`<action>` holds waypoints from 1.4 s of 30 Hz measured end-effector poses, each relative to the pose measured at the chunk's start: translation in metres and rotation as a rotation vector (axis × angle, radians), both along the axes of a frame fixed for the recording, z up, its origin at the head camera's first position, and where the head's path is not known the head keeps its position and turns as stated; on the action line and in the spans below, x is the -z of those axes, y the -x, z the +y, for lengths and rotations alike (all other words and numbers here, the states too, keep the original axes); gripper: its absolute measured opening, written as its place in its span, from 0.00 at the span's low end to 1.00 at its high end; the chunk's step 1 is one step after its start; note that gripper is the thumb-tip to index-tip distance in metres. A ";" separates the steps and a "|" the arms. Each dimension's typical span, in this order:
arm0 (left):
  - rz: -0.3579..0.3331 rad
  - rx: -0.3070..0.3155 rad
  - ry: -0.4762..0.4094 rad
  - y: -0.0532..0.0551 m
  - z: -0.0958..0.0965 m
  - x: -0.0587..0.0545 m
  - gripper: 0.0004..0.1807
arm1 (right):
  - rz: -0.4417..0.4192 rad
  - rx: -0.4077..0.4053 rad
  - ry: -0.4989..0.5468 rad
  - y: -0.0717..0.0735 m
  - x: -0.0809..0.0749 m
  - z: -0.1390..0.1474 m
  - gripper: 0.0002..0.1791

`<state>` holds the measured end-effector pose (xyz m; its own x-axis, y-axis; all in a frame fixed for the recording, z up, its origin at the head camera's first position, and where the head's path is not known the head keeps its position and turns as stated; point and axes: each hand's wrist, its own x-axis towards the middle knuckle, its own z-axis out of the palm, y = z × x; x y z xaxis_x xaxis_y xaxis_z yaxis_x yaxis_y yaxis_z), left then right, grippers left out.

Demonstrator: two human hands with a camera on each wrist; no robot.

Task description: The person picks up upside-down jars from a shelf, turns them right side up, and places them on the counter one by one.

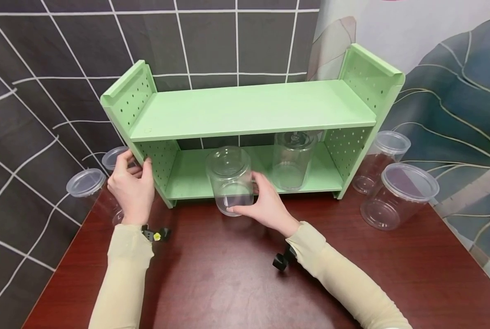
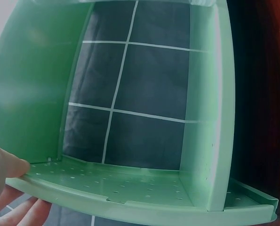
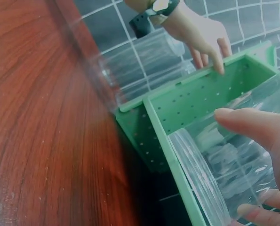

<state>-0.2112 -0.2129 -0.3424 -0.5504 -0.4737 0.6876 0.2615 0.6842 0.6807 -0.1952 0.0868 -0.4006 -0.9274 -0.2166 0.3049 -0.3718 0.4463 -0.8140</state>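
My right hand holds a clear plastic jar at the lower board of a green two-tier shelf. Thumb and fingers lie on opposite sides of the jar. Its ridged wide end is down by the board's front edge in the right wrist view. My left hand grips the front edge of the shelf's left side panel, thumb inside and fingers outside. A second clear jar stands on the right part of the lower board.
Two lidded clear jars, a nearer one and one behind it, stand left of the shelf. Two more, a wide one and one behind it, stand on the right. A dark tiled wall rises behind the red-brown table.
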 end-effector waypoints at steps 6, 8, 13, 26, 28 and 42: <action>0.000 -0.003 0.003 0.000 0.000 0.001 0.15 | 0.034 -0.042 0.024 -0.008 -0.004 0.007 0.49; 0.002 -0.002 0.002 0.000 0.000 0.000 0.15 | 0.037 -0.054 0.033 -0.011 -0.006 0.010 0.49; 0.007 0.003 0.002 0.001 0.000 0.000 0.15 | 0.044 -0.078 0.034 -0.018 -0.013 0.019 0.49; 0.000 -0.006 -0.004 0.003 0.001 -0.001 0.14 | 0.039 -0.110 0.026 -0.031 -0.018 0.042 0.49; -0.003 -0.006 -0.005 0.003 0.001 -0.001 0.14 | 0.021 -0.103 0.012 -0.034 -0.017 0.046 0.51; 0.160 0.124 -0.117 -0.027 0.025 -0.007 0.43 | 0.084 -0.094 -0.103 -0.051 -0.017 0.074 0.56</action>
<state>-0.1846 -0.1881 -0.3358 -0.4973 -0.4912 0.7151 0.4497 0.5589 0.6967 -0.1445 0.1610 -0.3838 -0.8738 -0.3353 0.3521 -0.4806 0.4862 -0.7298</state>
